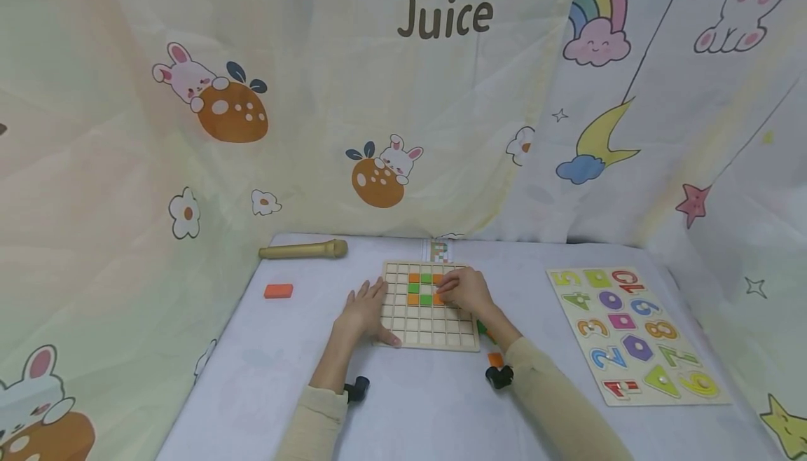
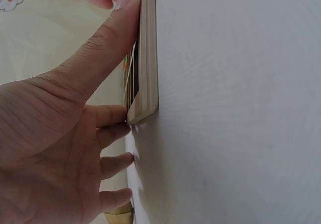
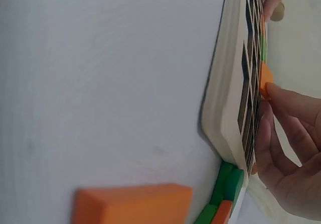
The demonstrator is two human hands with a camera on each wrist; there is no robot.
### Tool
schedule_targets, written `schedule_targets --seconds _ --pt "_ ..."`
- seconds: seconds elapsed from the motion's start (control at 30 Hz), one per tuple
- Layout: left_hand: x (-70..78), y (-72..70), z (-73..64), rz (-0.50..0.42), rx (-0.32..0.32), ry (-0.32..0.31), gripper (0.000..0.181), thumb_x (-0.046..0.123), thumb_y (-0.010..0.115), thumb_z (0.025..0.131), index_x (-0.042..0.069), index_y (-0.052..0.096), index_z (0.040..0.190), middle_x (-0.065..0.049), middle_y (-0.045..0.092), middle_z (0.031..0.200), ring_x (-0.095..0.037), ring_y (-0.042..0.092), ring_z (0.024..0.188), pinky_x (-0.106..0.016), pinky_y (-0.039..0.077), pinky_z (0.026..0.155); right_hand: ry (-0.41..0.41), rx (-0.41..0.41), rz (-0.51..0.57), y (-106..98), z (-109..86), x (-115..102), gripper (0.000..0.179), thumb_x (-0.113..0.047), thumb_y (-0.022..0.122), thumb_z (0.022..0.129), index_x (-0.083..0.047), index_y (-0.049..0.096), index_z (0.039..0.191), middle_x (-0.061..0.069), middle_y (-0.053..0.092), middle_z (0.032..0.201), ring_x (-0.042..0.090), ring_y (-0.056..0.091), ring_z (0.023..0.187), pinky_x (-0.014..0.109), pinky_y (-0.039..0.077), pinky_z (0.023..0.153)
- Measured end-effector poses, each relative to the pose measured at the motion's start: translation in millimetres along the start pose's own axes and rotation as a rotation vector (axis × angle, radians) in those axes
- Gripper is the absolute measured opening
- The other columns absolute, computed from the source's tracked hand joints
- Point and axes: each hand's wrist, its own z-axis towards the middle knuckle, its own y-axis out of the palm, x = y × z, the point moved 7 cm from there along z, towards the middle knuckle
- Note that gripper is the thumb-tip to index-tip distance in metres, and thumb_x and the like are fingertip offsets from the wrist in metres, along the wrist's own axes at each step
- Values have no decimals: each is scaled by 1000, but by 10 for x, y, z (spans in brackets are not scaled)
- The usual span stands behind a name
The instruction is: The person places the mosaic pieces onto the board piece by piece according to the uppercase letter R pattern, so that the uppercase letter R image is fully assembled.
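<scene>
A wooden grid board (image 1: 429, 336) lies on the white table, with orange and green blocks set in a ring in its cells. My left hand (image 1: 362, 312) rests against the board's left side, fingers spread and thumb (image 2: 108, 40) along its front edge. Over the right side of that ring, my right hand (image 1: 466, 291) pinches an orange block (image 3: 266, 78) between thumb and fingertips. The block sits right at the grid surface in the right wrist view. Green blocks (image 3: 233, 186) and an orange block (image 3: 145, 201) lie loose by the board's right side.
A gold microphone-shaped stick (image 1: 302, 249) lies at the back left, with a red-orange block (image 1: 278, 291) in front of it. To the right is a number-and-shape puzzle board (image 1: 630, 321). A small patterned card (image 1: 439, 251) stands behind the grid board.
</scene>
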Motion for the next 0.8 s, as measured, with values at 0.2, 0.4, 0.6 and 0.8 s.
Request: schedule_targets --seconds 0.2,0.4,0.6,0.8 --pt "40 -45 -39 -1 19 17 139 53 100 56 2 28 164 -15 22 172 -42 14 159 -63 14 127 17 -3 -9 -11 -24 17 18 -5 86 85 -7 81 102 0 80 85 12 74 77 40 62 86" --pt "23 -21 -21 -10 15 16 141 55 100 55 2 27 164 -16 22 172 -42 14 159 -64 12 127 62 23 -5 -109 -57 84 21 -9 86 85 -12 81 105 -3 79 87 13 73 82 39 62 85" --pt "7 -16 -23 -9 12 17 143 57 100 55 2 26 164 -16 21 173 -43 13 159 -64 12 127 68 28 11 -235 -121 123 22 -9 84 88 -9 79 109 0 79 91 16 73 85 39 62 83" --pt "27 -35 -25 6 7 12 140 55 100 56 3 27 164 -15 21 173 -42 13 159 -63 14 127 83 31 -2 -350 -194 163 24 -7 84 88 -7 78 111 3 79 93 17 73 83 38 61 81"
